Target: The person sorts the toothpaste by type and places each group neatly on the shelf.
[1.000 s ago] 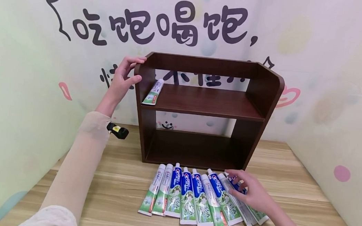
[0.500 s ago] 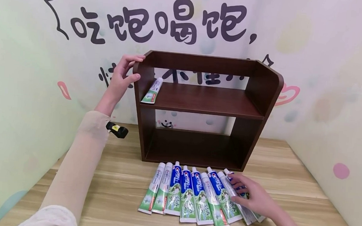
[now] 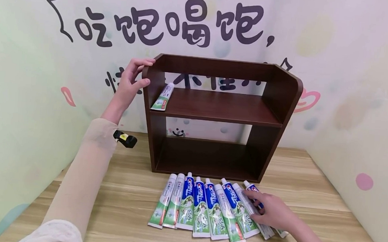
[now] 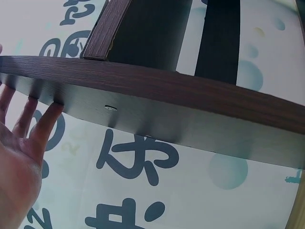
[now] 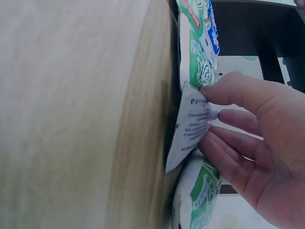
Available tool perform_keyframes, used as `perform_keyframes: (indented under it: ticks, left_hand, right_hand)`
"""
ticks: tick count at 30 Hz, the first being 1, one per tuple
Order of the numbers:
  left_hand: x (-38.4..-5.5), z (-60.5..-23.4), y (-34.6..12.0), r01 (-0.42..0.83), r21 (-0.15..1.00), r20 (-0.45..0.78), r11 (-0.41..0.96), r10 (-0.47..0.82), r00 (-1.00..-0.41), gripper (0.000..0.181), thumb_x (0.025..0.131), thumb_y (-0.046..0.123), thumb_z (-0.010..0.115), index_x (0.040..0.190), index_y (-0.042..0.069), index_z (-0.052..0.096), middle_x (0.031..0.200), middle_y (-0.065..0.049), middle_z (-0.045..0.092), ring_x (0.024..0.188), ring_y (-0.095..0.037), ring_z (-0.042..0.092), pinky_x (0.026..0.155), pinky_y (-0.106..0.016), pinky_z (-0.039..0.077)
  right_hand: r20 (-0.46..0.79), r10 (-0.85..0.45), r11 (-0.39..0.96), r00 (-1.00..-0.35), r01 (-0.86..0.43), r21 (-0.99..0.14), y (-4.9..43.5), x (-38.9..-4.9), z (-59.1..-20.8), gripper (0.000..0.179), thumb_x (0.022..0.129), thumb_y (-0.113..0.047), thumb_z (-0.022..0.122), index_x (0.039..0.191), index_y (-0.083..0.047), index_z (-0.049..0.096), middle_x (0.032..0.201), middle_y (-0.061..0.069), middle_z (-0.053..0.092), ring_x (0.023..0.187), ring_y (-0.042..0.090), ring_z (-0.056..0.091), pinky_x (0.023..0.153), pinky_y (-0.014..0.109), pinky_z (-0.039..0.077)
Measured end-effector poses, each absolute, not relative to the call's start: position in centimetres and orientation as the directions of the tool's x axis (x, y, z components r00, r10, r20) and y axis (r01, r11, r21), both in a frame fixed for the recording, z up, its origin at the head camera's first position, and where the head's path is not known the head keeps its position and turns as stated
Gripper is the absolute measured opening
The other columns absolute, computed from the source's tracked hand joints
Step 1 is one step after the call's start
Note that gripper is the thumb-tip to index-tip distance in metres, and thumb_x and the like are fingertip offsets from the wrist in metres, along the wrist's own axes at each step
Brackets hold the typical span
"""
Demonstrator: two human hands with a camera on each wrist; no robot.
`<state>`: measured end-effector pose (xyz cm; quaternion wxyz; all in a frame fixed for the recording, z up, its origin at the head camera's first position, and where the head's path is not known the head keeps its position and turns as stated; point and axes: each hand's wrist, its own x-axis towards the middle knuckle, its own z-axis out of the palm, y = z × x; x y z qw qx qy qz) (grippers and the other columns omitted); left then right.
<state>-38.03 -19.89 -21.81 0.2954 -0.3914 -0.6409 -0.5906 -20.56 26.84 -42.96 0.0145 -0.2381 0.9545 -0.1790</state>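
Note:
Fingers extended, my left hand (image 3: 128,80) rests against the upper left side of a dark brown two-tier shelf (image 3: 194,117). The left wrist view shows its fingertips (image 4: 56,107) touching the side panel. My right hand (image 3: 273,213) is over the right end of a row of toothpaste tubes. Between its thumb and fingers it pinches a toothpaste tube lying back side up, whose printed white back (image 5: 190,125) shows in the right wrist view. A blue and green toothpaste tube (image 3: 250,186) at the row's end is partly hidden by this hand.
More toothpaste tubes (image 3: 202,210), several of them, lie fanned side by side on the wooden table (image 3: 122,205) before the shelf. One green and white tube (image 3: 163,97) leans at the left end of the upper tier. A printed wall (image 3: 345,45) stands behind.
My right hand has lowered onto the row's right end, its thumb and fingers coming around the back-side-up tube. The end tube has shifted slightly right. My left hand stays at the shelf.

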Motion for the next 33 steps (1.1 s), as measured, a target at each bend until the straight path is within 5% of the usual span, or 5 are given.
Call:
perform_keyframes:
  ticks: [6,10,24,33]
  left_hand:
    - [-37.7,-21.8,-19.9,0.837,0.547,0.827,0.002,0.151,-0.541,0.038,0.083,0.011,0.060,0.121,0.010,0.060,0.136,0.000,0.059,0.133,-0.018,0.047,0.112,-0.035,0.034]
    - [-37.5,-21.7,-19.7,0.840,0.543,0.829,-0.001,0.157,-0.537,0.038,0.083,0.010,0.059,0.122,0.009,0.059,0.137,-0.002,0.059,0.133,-0.017,0.048,0.113,-0.035,0.034]
    - [-37.9,-21.8,-19.8,0.840,0.543,0.830,-0.002,0.155,-0.536,0.037,0.084,0.011,0.059,0.121,0.013,0.060,0.136,-0.001,0.059,0.134,-0.019,0.047,0.111,-0.033,0.035]
    - [-37.8,-21.7,-19.8,0.843,0.537,0.834,-0.003,0.155,-0.530,0.038,0.084,0.011,0.060,0.122,0.011,0.060,0.135,0.000,0.060,0.133,-0.018,0.047,0.113,-0.033,0.033]
  right_hand:
    - [0.044,-0.488,0.828,-0.872,-0.479,-0.293,26.9,-20.7,-42.5,0.063,0.075,-0.021,0.077,0.134,-0.032,0.060,0.094,-0.003,0.071,0.073,-0.002,0.054,0.060,0.020,0.042]
    - [0.050,-0.535,0.805,-0.843,-0.527,-0.272,27.0,-21.0,-42.2,0.060,0.074,-0.018,0.075,0.131,-0.031,0.063,0.109,0.001,0.073,0.079,-0.001,0.060,0.063,0.022,0.045]
    - [-0.015,-0.555,0.770,-0.832,-0.506,-0.388,27.0,-21.2,-41.9,0.054,0.076,-0.033,0.082,0.126,-0.028,0.060,0.115,0.000,0.066,0.083,0.002,0.056,0.067,0.022,0.046]
    - [-0.087,-0.556,0.772,-0.827,-0.474,-0.423,27.1,-21.3,-41.8,0.064,0.076,-0.017,0.076,0.134,-0.030,0.053,0.111,-0.002,0.060,0.082,0.005,0.051,0.064,0.021,0.043]
